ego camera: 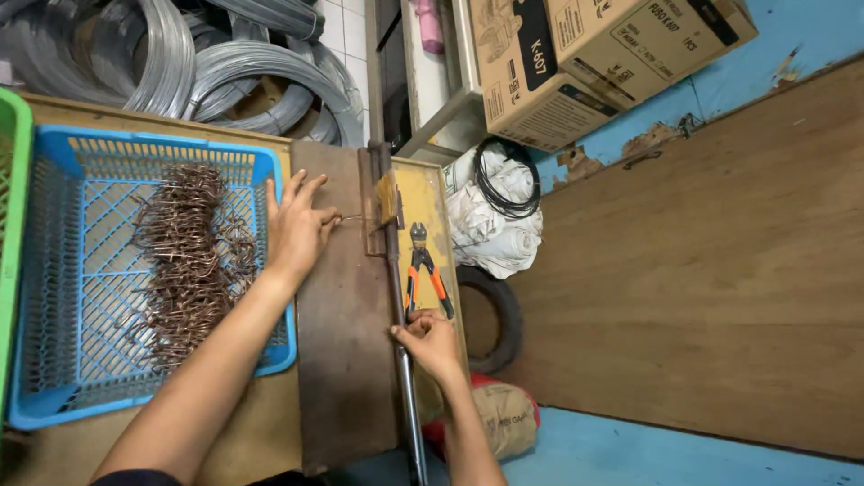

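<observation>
Right hand (430,340) clamped on the bender's long lever (403,360), knuckles just under the orange-handled cutters (423,270). Left hand (297,227) pinching a short wire piece (349,217), fingertips together, feeding it into the hinged jaw (385,202) just to its right. Beside that hand's outer edge, blue basket (54,270) heaped with bent brown wire hooks (189,261). Beyond both hands, grey wire coils (243,72) and cartons (576,63).
</observation>
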